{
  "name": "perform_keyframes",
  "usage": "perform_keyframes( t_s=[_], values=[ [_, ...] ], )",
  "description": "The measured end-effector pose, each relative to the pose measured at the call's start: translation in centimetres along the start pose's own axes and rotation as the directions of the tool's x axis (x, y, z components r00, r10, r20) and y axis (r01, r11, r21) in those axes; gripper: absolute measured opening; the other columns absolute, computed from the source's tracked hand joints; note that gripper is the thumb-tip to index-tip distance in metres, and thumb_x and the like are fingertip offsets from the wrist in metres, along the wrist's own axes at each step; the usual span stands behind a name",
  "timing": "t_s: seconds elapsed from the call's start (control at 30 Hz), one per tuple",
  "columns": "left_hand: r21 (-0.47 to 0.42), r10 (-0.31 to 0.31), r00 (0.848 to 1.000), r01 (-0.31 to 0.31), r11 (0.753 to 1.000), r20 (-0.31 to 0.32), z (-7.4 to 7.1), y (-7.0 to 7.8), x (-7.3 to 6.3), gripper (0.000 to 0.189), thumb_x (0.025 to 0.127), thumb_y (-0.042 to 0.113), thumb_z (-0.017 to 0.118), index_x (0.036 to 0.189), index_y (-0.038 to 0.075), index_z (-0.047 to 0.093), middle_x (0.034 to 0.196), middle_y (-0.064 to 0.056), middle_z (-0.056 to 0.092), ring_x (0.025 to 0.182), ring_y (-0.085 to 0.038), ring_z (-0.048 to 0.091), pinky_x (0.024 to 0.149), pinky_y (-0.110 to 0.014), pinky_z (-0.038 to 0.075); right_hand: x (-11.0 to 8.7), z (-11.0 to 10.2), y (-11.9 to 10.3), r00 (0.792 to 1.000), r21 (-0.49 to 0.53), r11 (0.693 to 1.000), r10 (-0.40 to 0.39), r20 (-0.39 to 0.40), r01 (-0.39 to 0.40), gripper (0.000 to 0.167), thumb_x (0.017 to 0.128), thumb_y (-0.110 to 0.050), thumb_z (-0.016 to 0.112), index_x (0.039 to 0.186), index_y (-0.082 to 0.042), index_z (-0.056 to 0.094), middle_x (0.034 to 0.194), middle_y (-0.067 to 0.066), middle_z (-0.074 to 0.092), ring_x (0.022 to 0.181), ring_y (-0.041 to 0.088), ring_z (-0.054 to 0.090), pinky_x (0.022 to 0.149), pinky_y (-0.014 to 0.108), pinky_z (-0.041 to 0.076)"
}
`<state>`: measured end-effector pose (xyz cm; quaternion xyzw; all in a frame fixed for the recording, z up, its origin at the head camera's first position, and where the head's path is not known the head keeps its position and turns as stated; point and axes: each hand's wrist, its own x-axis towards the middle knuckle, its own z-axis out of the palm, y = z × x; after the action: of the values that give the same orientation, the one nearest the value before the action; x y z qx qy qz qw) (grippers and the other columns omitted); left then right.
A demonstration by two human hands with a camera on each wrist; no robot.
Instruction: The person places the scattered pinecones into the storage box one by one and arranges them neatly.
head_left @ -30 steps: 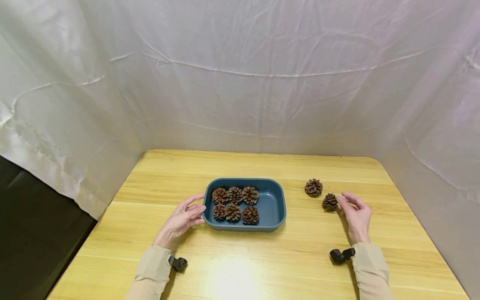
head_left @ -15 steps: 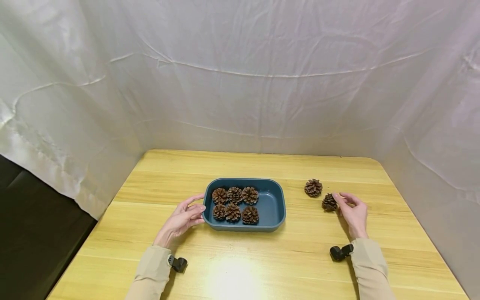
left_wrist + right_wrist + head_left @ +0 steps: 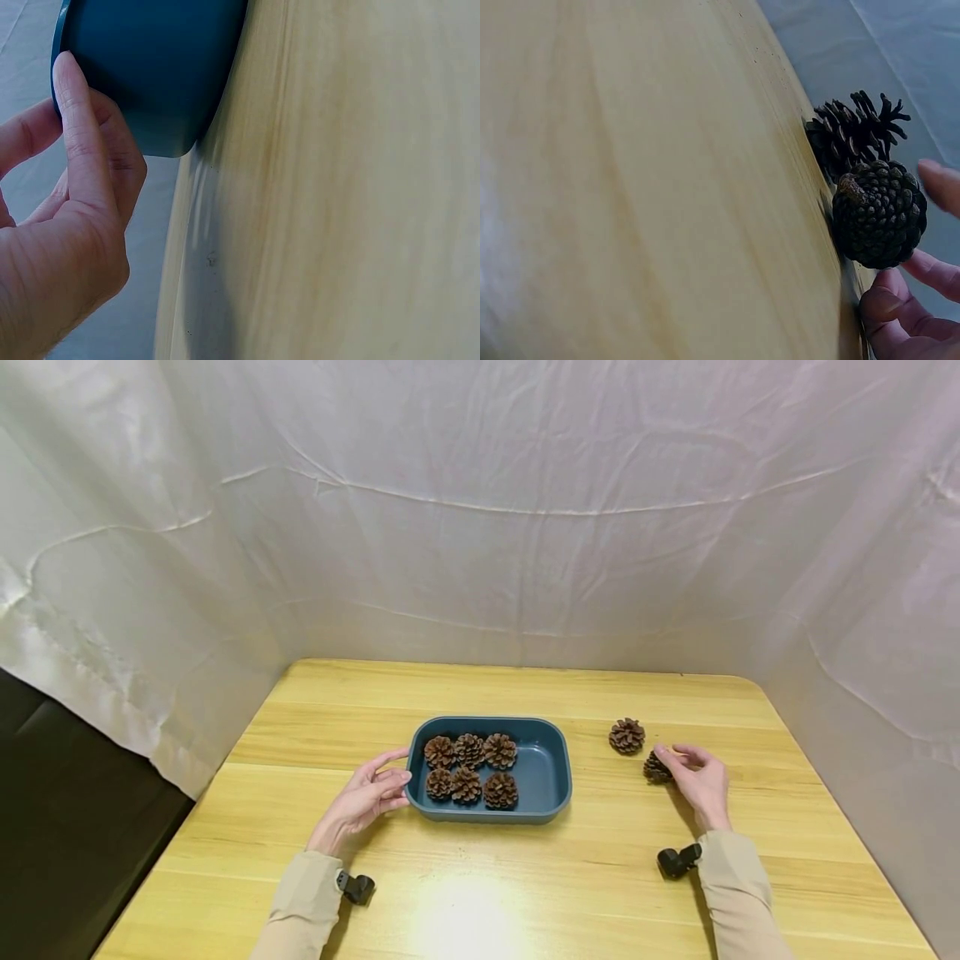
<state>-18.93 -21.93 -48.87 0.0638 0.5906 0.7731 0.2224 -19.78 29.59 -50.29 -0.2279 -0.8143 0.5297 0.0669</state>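
Note:
A dark blue rectangular tray (image 3: pixel 546 777) stands mid-table with several brown pine cones (image 3: pixel 500 752) in two rows in its left part. My left hand (image 3: pixel 366 795) holds the tray's left end, one fingertip (image 3: pixel 69 67) at the rim and other fingers partly hidden behind its wall. On the right, a pine cone (image 3: pixel 655 768) lies on the table, its base facing the right wrist camera (image 3: pixel 877 214). My right hand (image 3: pixel 702 785) is around this cone, fingers below it and another fingertip (image 3: pixel 932 171) spread apart from it. Overhead, the hand covers part of the cone.
One more pine cone (image 3: pixel 627 736) rests just behind and left of the one at my right hand. The wooden table (image 3: pixel 570 885) ends at a pale cloth curtain (image 3: pixel 525 568) at the back and sides. Black cameras (image 3: pixel 356 887) sit at both wrists.
My right hand has shifted left over the pine cone, covering more of it in the head view. The left hand and the tray have stayed where they were.

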Motion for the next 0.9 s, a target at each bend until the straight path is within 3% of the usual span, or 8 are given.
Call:
perform_keyframes(
  t_s=[0.3,0.57,0.9],
  values=[
    [-0.012,-0.002,1.0,0.002,1.0,-0.005,0.0,-0.04,0.03,0.058,0.103,-0.002,0.049,0.154,-0.006,0.022,0.097,0.003,0.072,0.078,-0.007,0.069,0.076,-0.022,0.064,-0.03,-0.07,-0.1,1.0,-0.055,0.998,0.019,0.01,-0.018,0.068,0.087,-0.05,0.076,0.136,-0.006,0.06,0.12,0.009,0.067,0.084,-0.006,0.052,0.07,0.007,0.047],
    [-0.01,0.001,1.0,-0.001,1.0,-0.002,-0.04,-0.07,0.02,0.059,0.103,-0.002,0.049,0.154,-0.006,0.021,0.097,0.004,0.072,0.078,-0.007,0.069,0.075,-0.022,0.063,0.22,-0.23,-0.02,1.0,-0.039,0.999,0.015,0.012,-0.015,0.066,0.085,-0.05,0.078,0.132,-0.006,0.062,0.086,-0.022,0.062,0.075,-0.01,0.055,0.065,0.014,0.052],
    [-0.021,0.001,1.0,-0.001,1.0,0.006,-0.05,0.03,-0.03,0.059,0.103,-0.002,0.05,0.154,-0.006,0.021,0.097,0.003,0.072,0.077,-0.008,0.069,0.076,-0.022,0.064,-0.02,-0.28,-0.1,1.0,0.031,0.999,0.013,0.012,-0.013,0.064,0.085,-0.042,0.081,0.132,-0.003,0.062,0.079,-0.027,0.058,0.072,-0.007,0.058,0.061,0.017,0.054]
  ],
)
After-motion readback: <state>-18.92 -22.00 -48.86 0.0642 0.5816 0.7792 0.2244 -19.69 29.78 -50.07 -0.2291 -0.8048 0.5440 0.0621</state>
